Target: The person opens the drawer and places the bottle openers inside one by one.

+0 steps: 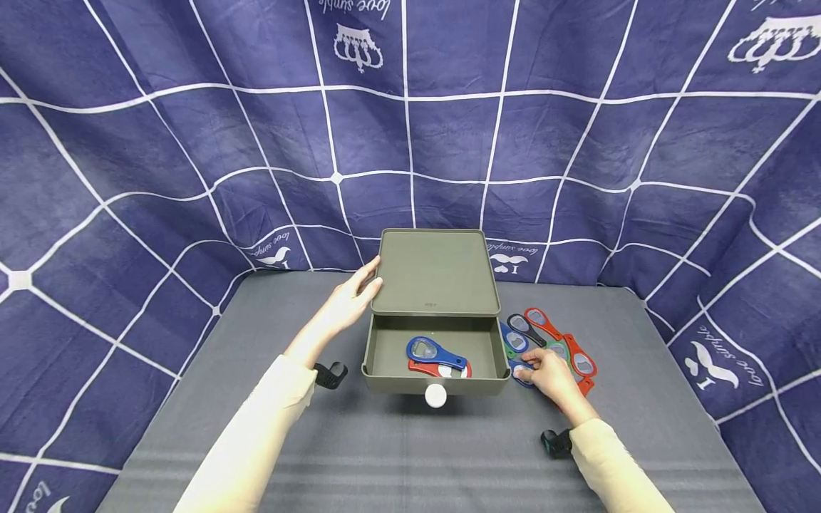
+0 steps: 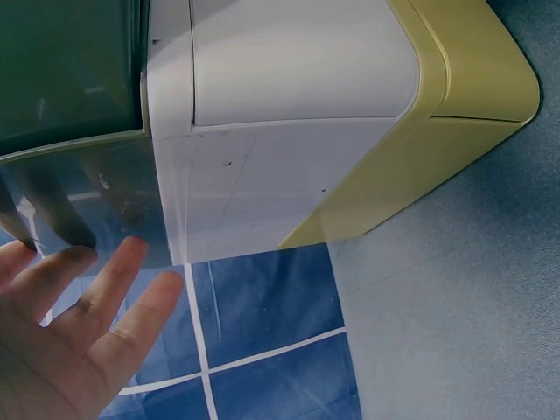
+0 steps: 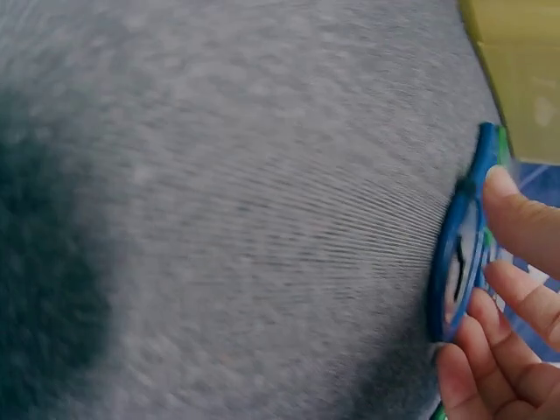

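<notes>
An olive-green drawer box (image 1: pixel 436 274) sits at the middle of the table, its drawer pulled out. Inside the drawer lie a blue magnifier-shaped piece (image 1: pixel 431 350) and a red one (image 1: pixel 423 368) partly beneath it. My left hand (image 1: pixel 349 301) rests at the box's left side, its fingers nearly straight in the left wrist view. To the right of the drawer, my right hand (image 1: pixel 550 374) pinches another blue magnifier-shaped piece (image 3: pixel 455 254) between thumb and fingers. Its round window faces the camera in the right wrist view. A green edge shows behind it.
Beyond my right hand lie several similar pieces, among them a black one (image 1: pixel 526 328), a red one (image 1: pixel 544 322) and another red one (image 1: pixel 582 363). A white knob (image 1: pixel 435 395) sticks out from the drawer front. A blue checked curtain (image 1: pixel 449 142) hangs behind the grey table (image 1: pixel 410 463).
</notes>
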Action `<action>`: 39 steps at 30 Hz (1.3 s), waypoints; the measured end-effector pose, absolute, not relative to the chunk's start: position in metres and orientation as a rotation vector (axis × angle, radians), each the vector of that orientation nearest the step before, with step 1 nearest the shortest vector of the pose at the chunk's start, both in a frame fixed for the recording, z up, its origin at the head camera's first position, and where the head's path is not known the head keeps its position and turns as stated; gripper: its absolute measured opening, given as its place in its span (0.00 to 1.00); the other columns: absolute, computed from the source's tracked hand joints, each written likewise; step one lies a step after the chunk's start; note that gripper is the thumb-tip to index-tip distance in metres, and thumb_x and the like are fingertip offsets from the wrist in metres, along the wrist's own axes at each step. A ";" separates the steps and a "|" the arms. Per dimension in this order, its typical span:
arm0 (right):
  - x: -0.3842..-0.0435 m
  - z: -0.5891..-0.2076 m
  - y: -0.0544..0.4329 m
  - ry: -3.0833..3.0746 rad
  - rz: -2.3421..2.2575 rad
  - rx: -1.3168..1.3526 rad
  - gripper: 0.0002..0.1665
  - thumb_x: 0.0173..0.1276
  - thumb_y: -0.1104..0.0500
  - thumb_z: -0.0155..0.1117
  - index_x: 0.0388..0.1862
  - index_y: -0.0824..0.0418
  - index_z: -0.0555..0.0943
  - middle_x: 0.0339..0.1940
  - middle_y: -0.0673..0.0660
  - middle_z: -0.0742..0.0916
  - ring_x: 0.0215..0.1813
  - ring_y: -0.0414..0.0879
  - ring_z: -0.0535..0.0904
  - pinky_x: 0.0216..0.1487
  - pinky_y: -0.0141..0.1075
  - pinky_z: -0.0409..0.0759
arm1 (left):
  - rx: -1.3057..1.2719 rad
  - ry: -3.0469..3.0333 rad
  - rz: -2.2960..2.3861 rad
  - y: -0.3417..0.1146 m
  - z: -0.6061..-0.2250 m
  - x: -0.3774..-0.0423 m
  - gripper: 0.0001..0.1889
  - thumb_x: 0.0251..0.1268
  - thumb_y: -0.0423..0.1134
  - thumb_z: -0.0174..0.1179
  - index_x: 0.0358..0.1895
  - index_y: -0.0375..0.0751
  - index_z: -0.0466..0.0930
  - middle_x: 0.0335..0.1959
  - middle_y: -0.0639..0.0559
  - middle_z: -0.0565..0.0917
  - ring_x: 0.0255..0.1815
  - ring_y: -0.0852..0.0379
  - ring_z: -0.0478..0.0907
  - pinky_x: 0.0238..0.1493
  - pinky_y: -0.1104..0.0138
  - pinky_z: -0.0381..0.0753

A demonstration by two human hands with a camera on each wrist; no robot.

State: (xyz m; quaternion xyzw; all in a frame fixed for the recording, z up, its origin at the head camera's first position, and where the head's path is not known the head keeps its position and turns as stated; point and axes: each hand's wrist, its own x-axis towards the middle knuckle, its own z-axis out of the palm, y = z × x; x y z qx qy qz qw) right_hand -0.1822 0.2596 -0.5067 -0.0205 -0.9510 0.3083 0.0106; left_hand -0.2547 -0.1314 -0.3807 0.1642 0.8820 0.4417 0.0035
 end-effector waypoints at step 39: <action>-0.176 -0.454 0.269 -2.930 1.092 -0.103 0.10 0.59 0.58 0.74 0.35 0.64 0.87 0.29 0.57 0.90 0.30 0.38 0.80 0.32 0.34 0.75 | 0.533 2.768 1.390 -0.133 -0.381 -0.255 0.29 0.79 0.46 0.47 0.78 0.46 0.55 0.74 0.38 0.65 0.72 0.42 0.67 0.75 0.53 0.62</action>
